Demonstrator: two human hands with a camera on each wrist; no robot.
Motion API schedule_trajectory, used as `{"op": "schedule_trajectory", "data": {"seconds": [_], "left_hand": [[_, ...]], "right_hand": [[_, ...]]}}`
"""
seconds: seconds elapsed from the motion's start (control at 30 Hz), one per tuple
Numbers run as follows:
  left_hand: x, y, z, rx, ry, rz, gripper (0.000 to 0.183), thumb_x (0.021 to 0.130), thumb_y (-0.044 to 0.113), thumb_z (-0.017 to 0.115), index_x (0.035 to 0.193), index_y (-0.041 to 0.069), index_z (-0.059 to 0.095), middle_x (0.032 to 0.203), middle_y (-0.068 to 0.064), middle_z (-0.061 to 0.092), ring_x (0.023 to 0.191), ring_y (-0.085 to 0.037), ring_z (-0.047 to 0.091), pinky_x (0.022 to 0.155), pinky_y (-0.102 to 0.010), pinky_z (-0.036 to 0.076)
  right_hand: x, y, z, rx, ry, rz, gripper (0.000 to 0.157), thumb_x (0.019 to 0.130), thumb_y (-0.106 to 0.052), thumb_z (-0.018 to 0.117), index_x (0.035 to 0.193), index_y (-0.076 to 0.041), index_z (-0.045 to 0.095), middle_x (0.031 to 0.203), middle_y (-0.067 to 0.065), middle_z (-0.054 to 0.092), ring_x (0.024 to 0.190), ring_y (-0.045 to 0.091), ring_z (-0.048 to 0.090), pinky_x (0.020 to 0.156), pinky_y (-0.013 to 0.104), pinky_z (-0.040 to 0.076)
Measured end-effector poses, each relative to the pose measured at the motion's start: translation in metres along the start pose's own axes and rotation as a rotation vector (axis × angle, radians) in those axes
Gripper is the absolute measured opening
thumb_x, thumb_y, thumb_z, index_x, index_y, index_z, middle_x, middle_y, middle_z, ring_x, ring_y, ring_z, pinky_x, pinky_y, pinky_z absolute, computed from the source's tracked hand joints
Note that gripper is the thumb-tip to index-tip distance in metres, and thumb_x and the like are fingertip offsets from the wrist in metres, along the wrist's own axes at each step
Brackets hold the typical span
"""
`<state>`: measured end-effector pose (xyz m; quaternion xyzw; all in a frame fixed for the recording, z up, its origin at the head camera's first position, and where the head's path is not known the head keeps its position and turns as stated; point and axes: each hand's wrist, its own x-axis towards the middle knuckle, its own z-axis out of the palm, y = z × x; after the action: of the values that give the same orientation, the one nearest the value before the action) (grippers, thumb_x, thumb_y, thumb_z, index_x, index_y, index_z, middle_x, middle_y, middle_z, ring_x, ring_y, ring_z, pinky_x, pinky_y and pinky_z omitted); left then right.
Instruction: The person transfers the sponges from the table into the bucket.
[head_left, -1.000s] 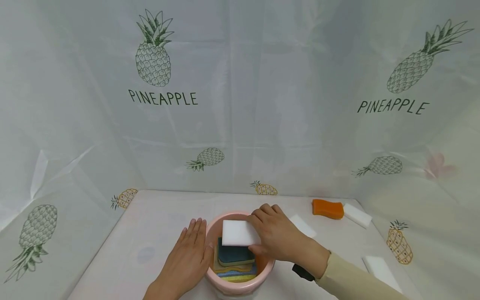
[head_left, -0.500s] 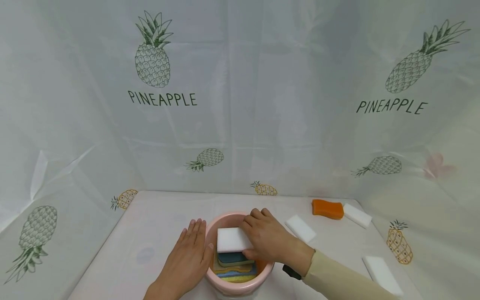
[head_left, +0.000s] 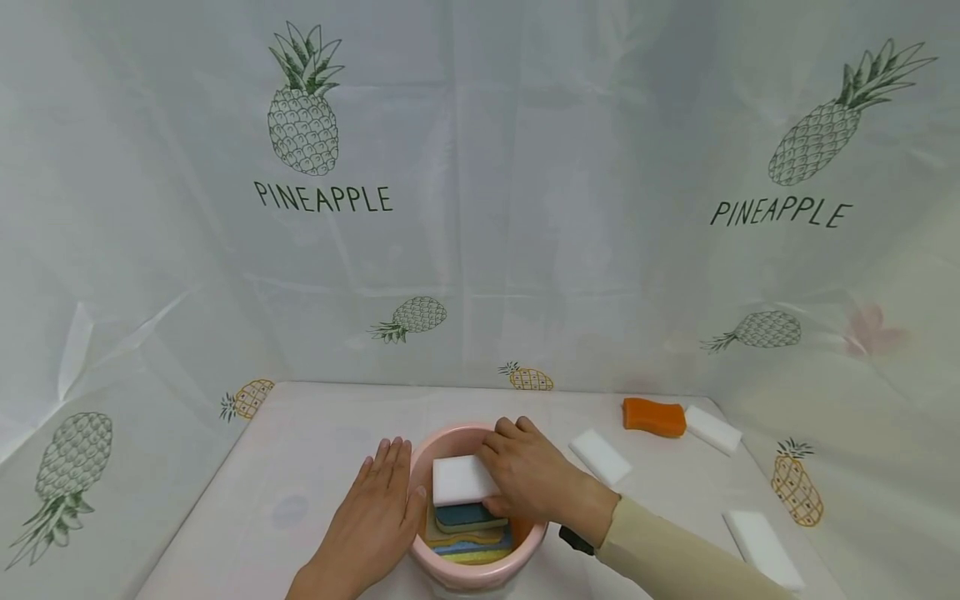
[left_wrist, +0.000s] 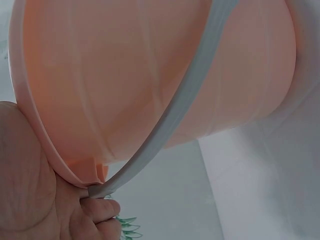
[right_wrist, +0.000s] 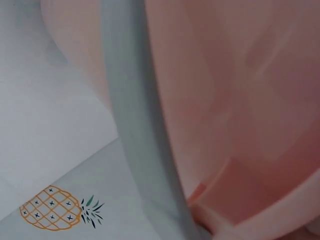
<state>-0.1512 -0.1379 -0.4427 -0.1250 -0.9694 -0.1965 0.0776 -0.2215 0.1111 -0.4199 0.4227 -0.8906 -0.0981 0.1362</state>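
A pink bucket [head_left: 480, 577] with a grey handle [left_wrist: 172, 112] stands at the front middle of the table. My right hand [head_left: 531, 473] reaches over its right rim and grips a white sponge [head_left: 461, 481], thumb at the near edge and fingers over the far side. That sponge lies inside the bucket, right over a dark blue-green sponge [head_left: 468, 517]. Beneath them show a wavy tan piece [head_left: 450, 542] and blue and yellow layers [head_left: 480, 555]. With fingers straight, my left hand [head_left: 367, 517] rests along the bucket's left rim; the left wrist view shows its palm against the rim.
An orange wavy sponge [head_left: 654, 417] lies at the back right, touching a white sponge [head_left: 713, 429]. Another white block [head_left: 600, 457] sits just right of the bucket, and one more white block [head_left: 763, 550] near the right edge. A pineapple-print curtain [head_left: 600, 208] hangs behind the table.
My right hand has lowered the white sponge into the bucket, slightly left and nearer, over the dark sponge. The white block right of the bucket shows more fully. My left hand stays put.
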Motion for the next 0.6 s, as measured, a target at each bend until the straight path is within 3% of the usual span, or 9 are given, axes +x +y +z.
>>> {"op": "schedule_trajectory", "data": {"seconds": [0.37, 0.6], "left_hand": [[0.0, -0.001, -0.001, -0.005, -0.001, -0.009, 0.062, 0.112, 0.033, 0.048, 0.16, -0.005, 0.038, 0.167, -0.023, 0.038, 0.16, -0.038, 0.027, 0.129, -0.058, 0.026], [0.0, 0.0, -0.001, -0.018, -0.004, -0.013, 0.063, 0.112, 0.033, 0.048, 0.16, -0.006, 0.038, 0.167, -0.023, 0.037, 0.16, -0.038, 0.027, 0.129, -0.058, 0.026]], "right_hand": [[0.0, 0.0, 0.0, 0.028, 0.022, -0.004, 0.065, 0.086, -0.065, 0.079, 0.126, -0.014, 0.07, 0.117, -0.002, 0.071, 0.103, 0.017, 0.054, 0.084, 0.033, 0.044], [-0.009, 0.003, 0.001, 0.066, 0.133, 0.087, 0.046, 0.094, -0.055, 0.074, 0.12, -0.017, 0.07, 0.113, -0.003, 0.07, 0.103, 0.017, 0.055, 0.085, 0.033, 0.046]]}}
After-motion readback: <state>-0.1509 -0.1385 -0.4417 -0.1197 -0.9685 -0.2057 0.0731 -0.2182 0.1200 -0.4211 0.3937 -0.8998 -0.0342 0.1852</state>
